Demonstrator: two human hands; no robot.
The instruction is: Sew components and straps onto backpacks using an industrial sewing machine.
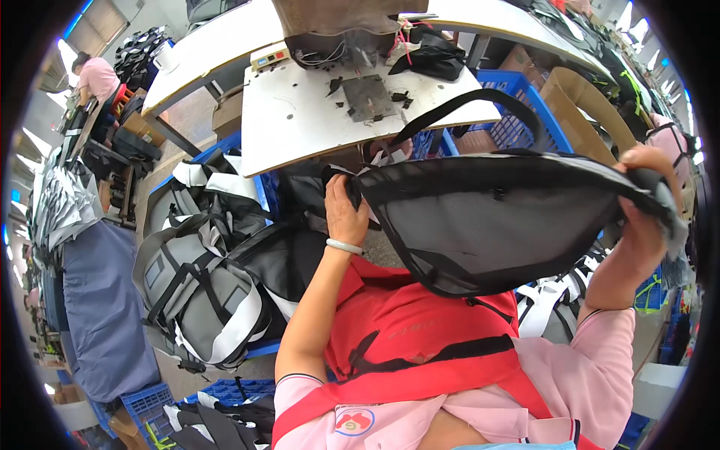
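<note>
A black mesh bag piece (491, 225) with dark trim along its edges is stretched between my hands, above my lap. At its left corner my left hand (347, 214), with a pale bangle at the wrist, is closed on the black edge. My right hand (649, 199) is raised higher and grips the other end, where the fabric folds over with a grey-white border. A black strap (480, 97) arches up from the piece over the table's edge. A red apron (420, 319) lies under the piece, across my front.
Ahead stands a white worktable (277, 127) with a machine (337, 30) and black scraps. Grey and black bags (202, 285) pile up in a blue crate at left. Another blue crate (551, 112) and a cardboard box (585, 105) are at right. A person (99, 79) works far left.
</note>
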